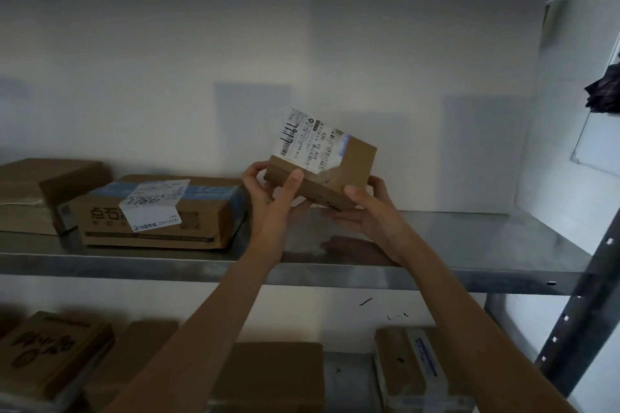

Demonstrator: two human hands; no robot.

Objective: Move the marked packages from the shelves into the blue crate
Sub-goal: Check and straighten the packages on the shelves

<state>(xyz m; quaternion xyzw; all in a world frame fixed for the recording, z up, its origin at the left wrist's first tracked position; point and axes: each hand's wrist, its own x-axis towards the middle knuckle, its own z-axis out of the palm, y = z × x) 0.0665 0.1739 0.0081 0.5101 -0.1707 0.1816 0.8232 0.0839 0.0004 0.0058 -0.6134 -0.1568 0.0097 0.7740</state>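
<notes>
Package (330, 166), labelled, is held tilted above the shelf (469, 238), grasped by the left hand (273, 193) and right hand (365, 208), fingers curled round it.

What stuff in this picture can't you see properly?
- Blue crate: nowhere in the head view.
- Small box held by the left hand and right hand: its label has print too small and blurred to read; its underside is hidden by the fingers.
- Boxes on the lower shelf: dark, and cut off by the bottom edge and the arms.
- Dark thing at the right: cut off by the edge.
</notes>
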